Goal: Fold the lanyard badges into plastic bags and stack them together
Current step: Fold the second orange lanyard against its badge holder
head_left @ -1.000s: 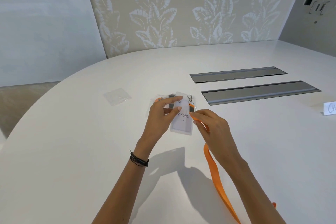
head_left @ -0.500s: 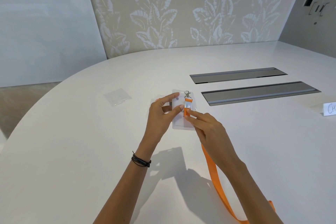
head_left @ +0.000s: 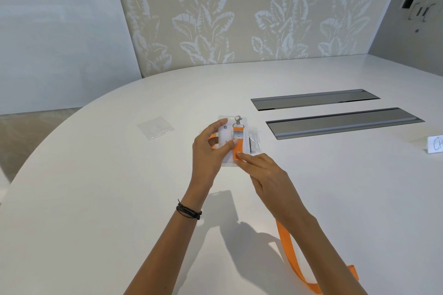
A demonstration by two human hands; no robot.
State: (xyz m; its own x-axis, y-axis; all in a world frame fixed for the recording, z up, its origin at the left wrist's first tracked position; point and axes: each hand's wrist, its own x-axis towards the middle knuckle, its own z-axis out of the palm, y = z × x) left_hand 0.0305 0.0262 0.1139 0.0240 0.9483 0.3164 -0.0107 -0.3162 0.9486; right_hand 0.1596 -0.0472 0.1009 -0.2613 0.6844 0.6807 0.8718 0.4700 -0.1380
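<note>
A white badge in a clear holder (head_left: 227,137) lies in the middle of the table, blank side up. My left hand (head_left: 211,148) pinches it between thumb and fingers at its left edge. An orange lanyard strap (head_left: 239,143) with a metal clip at the top lies folded along the badge. My right hand (head_left: 263,175) presses the strap's fold down on the badge with a fingertip. The rest of the strap (head_left: 286,244) trails under my right forearm toward the near right. Under the badge, a bagged badge (head_left: 254,142) shows at the right.
An empty clear plastic bag (head_left: 155,127) lies left of the badge. Two grey metal cable hatches (head_left: 314,99) (head_left: 342,122) are set in the white table (head_left: 96,187) at the right. A white name card (head_left: 435,144) stands at the far right edge.
The badge has been turned blank side up and shifted slightly away. The orange strap, earlier held beside it, now lies folded along the badge under my right fingertip.
</note>
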